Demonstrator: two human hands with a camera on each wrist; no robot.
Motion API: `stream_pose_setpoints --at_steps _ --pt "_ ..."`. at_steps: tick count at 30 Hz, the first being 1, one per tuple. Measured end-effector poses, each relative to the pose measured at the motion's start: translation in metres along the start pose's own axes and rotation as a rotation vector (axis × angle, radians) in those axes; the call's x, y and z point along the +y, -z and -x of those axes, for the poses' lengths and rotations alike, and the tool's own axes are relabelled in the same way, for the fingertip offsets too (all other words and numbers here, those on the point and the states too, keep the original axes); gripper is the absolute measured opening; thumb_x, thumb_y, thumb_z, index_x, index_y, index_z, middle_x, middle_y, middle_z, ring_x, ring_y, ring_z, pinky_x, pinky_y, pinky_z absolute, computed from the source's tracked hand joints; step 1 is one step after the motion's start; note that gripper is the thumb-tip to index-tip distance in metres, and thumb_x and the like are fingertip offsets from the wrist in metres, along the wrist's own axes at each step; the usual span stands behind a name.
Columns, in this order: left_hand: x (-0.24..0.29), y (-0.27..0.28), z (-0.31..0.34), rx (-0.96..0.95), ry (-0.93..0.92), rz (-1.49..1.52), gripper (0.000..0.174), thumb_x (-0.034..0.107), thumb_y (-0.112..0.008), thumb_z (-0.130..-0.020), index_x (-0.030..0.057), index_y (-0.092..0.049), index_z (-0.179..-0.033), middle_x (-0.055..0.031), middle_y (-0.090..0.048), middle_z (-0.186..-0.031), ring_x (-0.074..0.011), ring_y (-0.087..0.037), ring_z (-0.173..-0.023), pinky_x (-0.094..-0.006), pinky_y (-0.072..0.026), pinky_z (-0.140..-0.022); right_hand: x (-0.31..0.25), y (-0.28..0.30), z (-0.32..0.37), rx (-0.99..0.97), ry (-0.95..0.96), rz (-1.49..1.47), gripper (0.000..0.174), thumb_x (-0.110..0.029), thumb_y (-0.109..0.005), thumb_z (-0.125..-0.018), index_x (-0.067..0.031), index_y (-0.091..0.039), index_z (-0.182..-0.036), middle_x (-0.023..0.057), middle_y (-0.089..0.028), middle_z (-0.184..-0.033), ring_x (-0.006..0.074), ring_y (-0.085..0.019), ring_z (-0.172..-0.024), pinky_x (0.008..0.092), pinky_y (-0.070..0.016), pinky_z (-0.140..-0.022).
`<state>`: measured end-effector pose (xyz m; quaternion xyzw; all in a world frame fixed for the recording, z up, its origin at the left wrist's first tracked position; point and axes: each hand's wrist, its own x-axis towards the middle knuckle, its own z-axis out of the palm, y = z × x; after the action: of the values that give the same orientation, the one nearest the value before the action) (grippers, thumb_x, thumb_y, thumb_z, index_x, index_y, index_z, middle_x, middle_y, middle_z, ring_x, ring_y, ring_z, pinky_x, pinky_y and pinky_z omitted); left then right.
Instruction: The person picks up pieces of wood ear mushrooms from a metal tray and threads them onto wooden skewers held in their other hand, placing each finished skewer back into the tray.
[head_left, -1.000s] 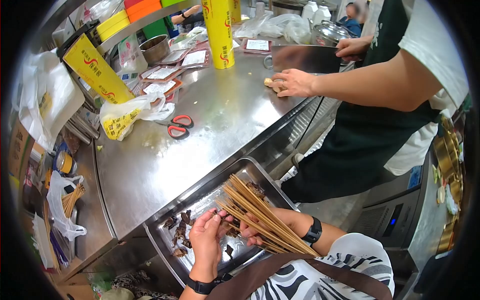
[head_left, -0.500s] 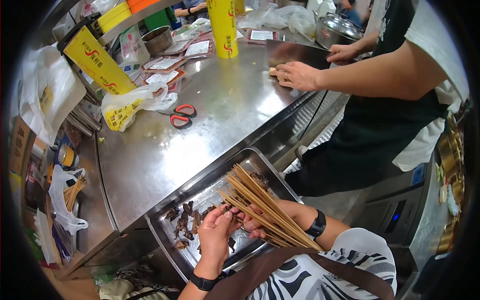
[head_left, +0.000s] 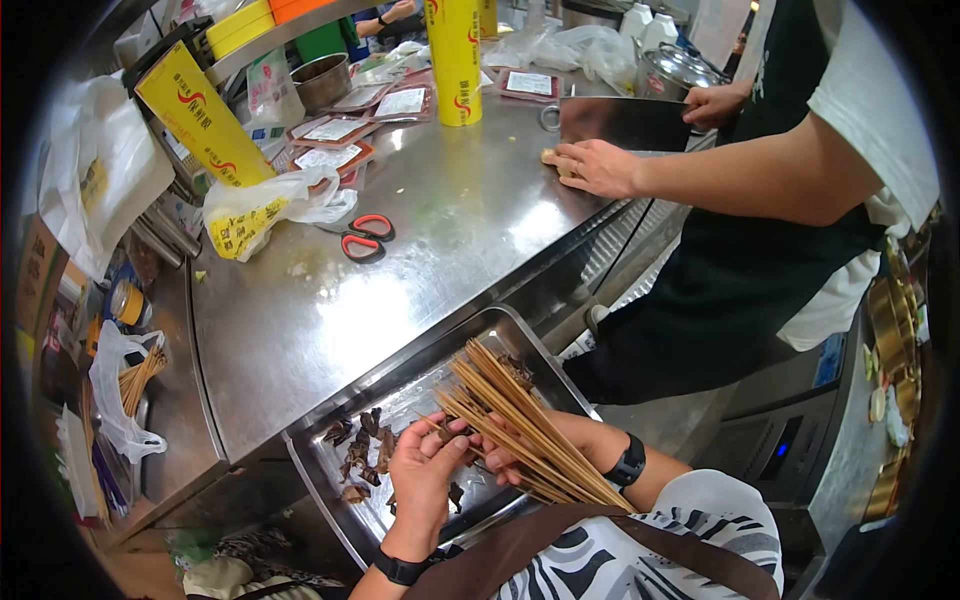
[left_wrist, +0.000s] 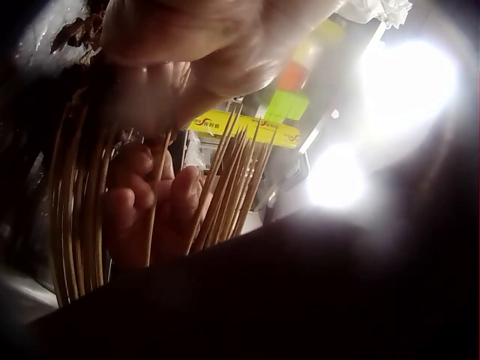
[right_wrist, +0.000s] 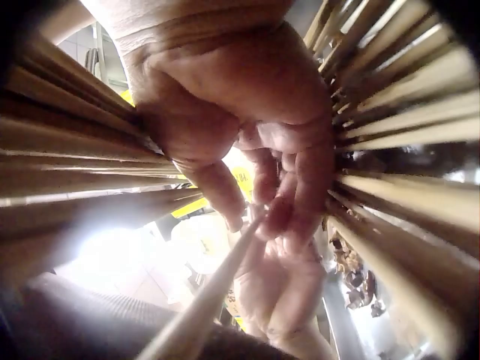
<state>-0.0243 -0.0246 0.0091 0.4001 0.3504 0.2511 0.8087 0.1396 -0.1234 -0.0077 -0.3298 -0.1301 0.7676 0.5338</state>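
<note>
Above a metal tray (head_left: 306, 478), my left hand (head_left: 420, 485) pinches a dark, wrinkled piece of wood ear mushroom (head_left: 447, 434) between thumb and fingers. Close beside it, my right hand (head_left: 502, 460) grips a single wooden skewer (right_wrist: 217, 289), its upper end at the fingertips of both hands. A thick bundle of skewers (head_left: 540, 440) lies slanted along my right hand and forearm, tips pointing up and left. In the right wrist view, skewers flank the hand on both sides. More dark mushroom pieces (head_left: 362, 450) lie scattered in the tray.
Red-handled scissors (head_left: 368, 238) lie on the steel counter (head_left: 290, 350). Across it, another person holds a cleaver (head_left: 620, 125) and presses on a small pale piece (head_left: 549, 157). Yellow cling film boxes (head_left: 456, 70), sealed packs (head_left: 405, 102) and a plastic bag (head_left: 265, 215) stand or lie at the back.
My hands stay together over the tray with only small finger movements at the mushroom piece and skewer. The other person's cleaver shifts slightly. The head view sways a little.
</note>
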Motion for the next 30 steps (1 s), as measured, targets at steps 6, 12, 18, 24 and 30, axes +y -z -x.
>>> stream_pose_setpoints --at_steps 6,12,18,24,30 --pt "-0.003 0.006 -0.006 0.016 0.04 -0.039 0.039 -0.008 -0.061 -0.088 -0.002 -0.048 -0.123 -0.0157 -0.066 -0.112 -0.0207 -0.067 -0.094 -0.0325 -0.057 -0.081 -0.009 0.003 0.003 0.072 0.165 0.404 0.022 -0.017 -0.07 -0.089 -0.0028 -0.06 -0.102 0.0027 -0.059 -0.082 0.0111 -0.057 -0.071 0.0246 -0.0487 -0.064" --pt "-0.01 0.011 -0.017 0.041 0.006 -0.273 0.043 -0.001 -0.073 -0.083 -0.001 -0.052 -0.121 -0.0085 -0.066 -0.101 -0.008 -0.061 -0.076 -0.0219 -0.0507 -0.061 -0.022 -0.015 0.019 0.016 -0.057 0.209 0.02 -0.015 -0.064 -0.091 0.0028 -0.06 -0.099 0.0142 -0.066 -0.078 0.0191 -0.066 -0.065 0.0248 -0.0536 -0.058" --pt "0.013 0.004 -0.009 0.269 -0.459 -0.934 0.051 0.009 -0.072 -0.084 -0.0021 -0.05 -0.128 -0.0103 -0.056 -0.11 -0.0081 -0.056 -0.071 -0.0224 -0.0478 -0.061 -0.014 -0.01 0.011 -0.04 -0.048 0.125 0.025 -0.016 -0.064 -0.093 0.0056 -0.061 -0.104 0.0209 -0.069 -0.093 0.0261 -0.071 -0.084 0.0307 -0.0588 -0.075" --pt "0.031 -0.013 -0.016 -0.094 -0.189 -0.334 0.027 0.008 -0.064 -0.093 -0.0022 -0.057 -0.117 -0.0071 -0.064 -0.101 -0.0091 -0.061 -0.081 -0.0231 -0.0506 -0.068 -0.012 -0.011 0.012 0.003 -0.021 0.143 0.024 -0.014 -0.064 -0.093 0.0067 -0.061 -0.106 0.0193 -0.067 -0.099 0.0262 -0.07 -0.091 0.0322 -0.0578 -0.082" --pt "0.032 -0.01 -0.02 -0.168 -0.072 -0.147 0.011 0.007 -0.065 -0.092 -0.0009 -0.06 -0.096 -0.0049 -0.066 -0.082 -0.0086 -0.062 -0.071 -0.0227 -0.0511 -0.064 -0.011 -0.015 0.013 0.048 -0.011 0.17 0.024 -0.016 -0.064 -0.093 0.0058 -0.062 -0.102 0.0176 -0.067 -0.096 0.0256 -0.07 -0.088 0.0321 -0.0569 -0.082"
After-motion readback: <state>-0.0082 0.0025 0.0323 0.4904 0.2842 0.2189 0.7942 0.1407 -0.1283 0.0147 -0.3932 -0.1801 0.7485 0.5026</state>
